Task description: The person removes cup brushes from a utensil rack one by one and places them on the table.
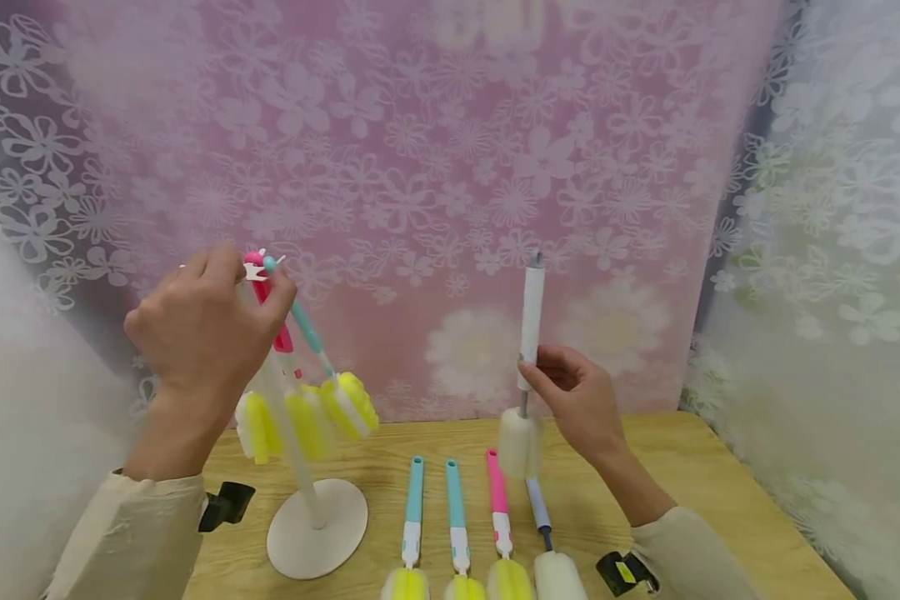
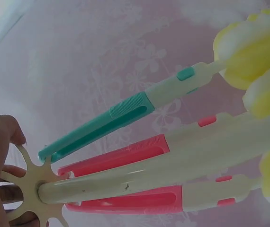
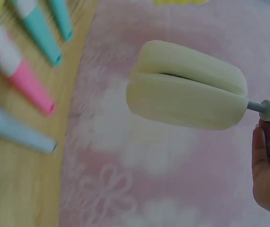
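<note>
My left hand (image 1: 206, 321) grips the star-shaped hook top (image 2: 35, 189) of a white stand (image 1: 317, 529), its fingers among the hook arms. From the hooks hang a teal-handled bottle brush (image 2: 102, 125) and two pink-handled bottle brushes (image 2: 135, 201), all with yellow-and-white sponge heads. To the right, my right hand (image 1: 581, 400) pinches the lower white handle of a bottle brush (image 1: 531, 312). That brush is held upright above the table, its cream sponge head (image 3: 187, 87) pointing down.
On the wooden table (image 1: 645, 492) lie two teal-handled brushes (image 1: 416, 500), a pink-handled brush (image 1: 498, 492) and a pale-blue-handled brush (image 1: 537, 504) in a row, sponge heads towards me. A pink floral backdrop (image 1: 457, 167) stands behind the table.
</note>
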`<state>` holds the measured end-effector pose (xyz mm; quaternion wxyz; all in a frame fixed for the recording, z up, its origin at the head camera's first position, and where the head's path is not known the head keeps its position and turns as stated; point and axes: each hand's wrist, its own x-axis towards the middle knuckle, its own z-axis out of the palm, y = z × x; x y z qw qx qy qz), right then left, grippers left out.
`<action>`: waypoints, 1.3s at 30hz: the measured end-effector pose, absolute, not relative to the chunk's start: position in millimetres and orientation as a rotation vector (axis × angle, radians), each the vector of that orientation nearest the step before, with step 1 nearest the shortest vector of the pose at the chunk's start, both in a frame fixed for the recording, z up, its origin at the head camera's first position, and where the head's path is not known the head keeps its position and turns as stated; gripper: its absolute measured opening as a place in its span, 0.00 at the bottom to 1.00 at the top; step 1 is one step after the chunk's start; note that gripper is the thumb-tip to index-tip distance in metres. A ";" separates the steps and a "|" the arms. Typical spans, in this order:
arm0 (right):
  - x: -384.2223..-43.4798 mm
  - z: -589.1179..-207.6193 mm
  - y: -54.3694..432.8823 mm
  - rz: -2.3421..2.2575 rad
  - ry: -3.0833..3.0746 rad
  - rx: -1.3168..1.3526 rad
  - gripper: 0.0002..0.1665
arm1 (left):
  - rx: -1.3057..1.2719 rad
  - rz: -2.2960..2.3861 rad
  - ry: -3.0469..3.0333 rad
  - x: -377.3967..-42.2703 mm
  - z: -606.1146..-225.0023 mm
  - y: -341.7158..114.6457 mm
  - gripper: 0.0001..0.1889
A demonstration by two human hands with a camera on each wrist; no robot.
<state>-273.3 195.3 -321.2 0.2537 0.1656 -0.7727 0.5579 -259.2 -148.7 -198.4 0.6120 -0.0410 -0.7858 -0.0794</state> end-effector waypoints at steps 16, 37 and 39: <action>-268.4 -412.9 291.3 1.657 -2.632 -0.162 0.27 | -0.052 -0.159 -1.832 -256.4 -194.5 -149.5 0.20; -268.3 -466.9 275.1 1.662 -2.818 -0.266 0.16 | -0.194 -0.158 -1.766 -262.5 -196.2 -156.5 0.15; -268.8 -469.5 271.5 1.663 -2.809 -0.295 0.16 | -0.216 -0.185 -1.764 -263.7 -196.9 -158.2 0.14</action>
